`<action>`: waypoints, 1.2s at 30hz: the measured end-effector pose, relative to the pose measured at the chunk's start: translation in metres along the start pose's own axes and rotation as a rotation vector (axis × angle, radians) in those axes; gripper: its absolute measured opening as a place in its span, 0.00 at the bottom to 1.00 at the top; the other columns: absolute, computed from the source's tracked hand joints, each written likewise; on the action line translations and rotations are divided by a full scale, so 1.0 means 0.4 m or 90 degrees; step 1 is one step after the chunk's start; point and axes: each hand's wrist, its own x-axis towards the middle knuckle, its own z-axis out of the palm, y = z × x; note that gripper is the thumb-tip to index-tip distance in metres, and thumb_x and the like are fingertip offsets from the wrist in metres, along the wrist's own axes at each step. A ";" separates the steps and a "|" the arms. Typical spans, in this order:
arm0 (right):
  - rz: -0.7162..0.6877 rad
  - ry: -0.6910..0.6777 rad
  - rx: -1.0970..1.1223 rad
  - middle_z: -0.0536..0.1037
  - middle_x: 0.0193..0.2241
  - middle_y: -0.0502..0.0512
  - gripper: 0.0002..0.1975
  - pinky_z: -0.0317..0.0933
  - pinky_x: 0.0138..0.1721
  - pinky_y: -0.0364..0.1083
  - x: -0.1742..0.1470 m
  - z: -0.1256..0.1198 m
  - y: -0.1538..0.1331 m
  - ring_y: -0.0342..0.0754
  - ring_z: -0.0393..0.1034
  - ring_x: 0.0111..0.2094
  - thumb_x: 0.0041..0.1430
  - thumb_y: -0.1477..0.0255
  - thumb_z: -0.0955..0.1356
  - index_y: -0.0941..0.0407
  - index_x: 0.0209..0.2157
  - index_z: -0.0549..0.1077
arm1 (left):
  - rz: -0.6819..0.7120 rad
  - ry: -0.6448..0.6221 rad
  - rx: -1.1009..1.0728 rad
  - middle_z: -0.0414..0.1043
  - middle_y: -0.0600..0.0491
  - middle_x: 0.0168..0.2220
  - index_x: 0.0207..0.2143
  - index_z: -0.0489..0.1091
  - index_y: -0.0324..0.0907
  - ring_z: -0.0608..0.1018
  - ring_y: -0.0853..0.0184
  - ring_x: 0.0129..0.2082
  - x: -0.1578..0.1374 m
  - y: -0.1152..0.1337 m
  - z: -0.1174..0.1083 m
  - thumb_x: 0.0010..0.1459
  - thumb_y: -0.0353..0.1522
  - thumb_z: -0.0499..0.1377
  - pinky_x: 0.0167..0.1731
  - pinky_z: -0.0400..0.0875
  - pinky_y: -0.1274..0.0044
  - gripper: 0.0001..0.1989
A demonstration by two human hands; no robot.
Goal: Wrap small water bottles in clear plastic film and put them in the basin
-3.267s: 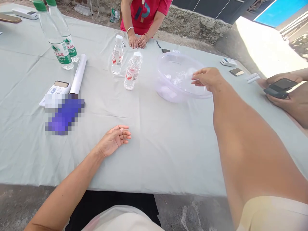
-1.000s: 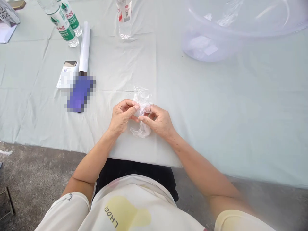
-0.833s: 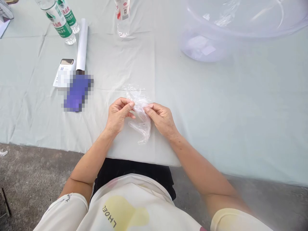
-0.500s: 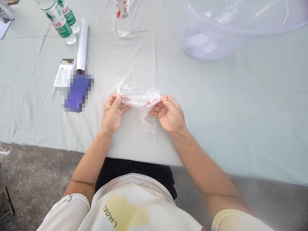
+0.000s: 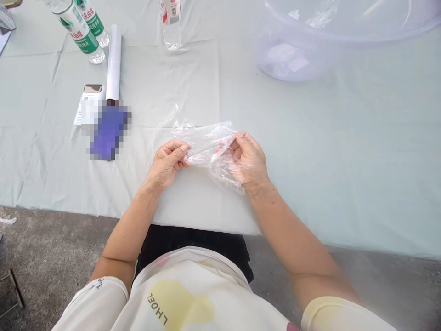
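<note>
A crumpled piece of clear, thin plastic film (image 5: 206, 140) is stretched between my two hands above the cloth-covered table. My left hand (image 5: 168, 162) pinches its left side between thumb and fingers. At the upper right, my right hand (image 5: 248, 158) grips the film with thumb and forefinger, and a loose fold drapes over the palm and the other fingers. Whether the film is a bag or a flat sheet, I cannot tell.
On the greyish cloth (image 5: 327, 174) stands a large translucent purple tub (image 5: 296, 59) with clear plastic inside. To the left are a white roll (image 5: 114, 64), a white device (image 5: 90, 103), a blurred purple object (image 5: 109, 131) and a green-labelled bottle (image 5: 81, 34). Another bottle (image 5: 171, 27) stands further back.
My left hand has shifted right along the film, closer to my right hand. The film has spread wider, and a fold of it now lies over my right palm.
</note>
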 end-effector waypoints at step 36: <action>0.083 -0.036 0.018 0.79 0.37 0.46 0.24 0.69 0.26 0.42 -0.010 0.010 -0.043 0.44 0.76 0.31 0.50 0.53 0.75 0.49 0.36 0.60 | 0.036 0.006 0.040 0.69 0.58 0.33 0.35 0.70 0.44 0.81 0.69 0.33 -0.002 0.006 0.017 0.47 0.35 0.72 0.27 0.77 0.80 0.16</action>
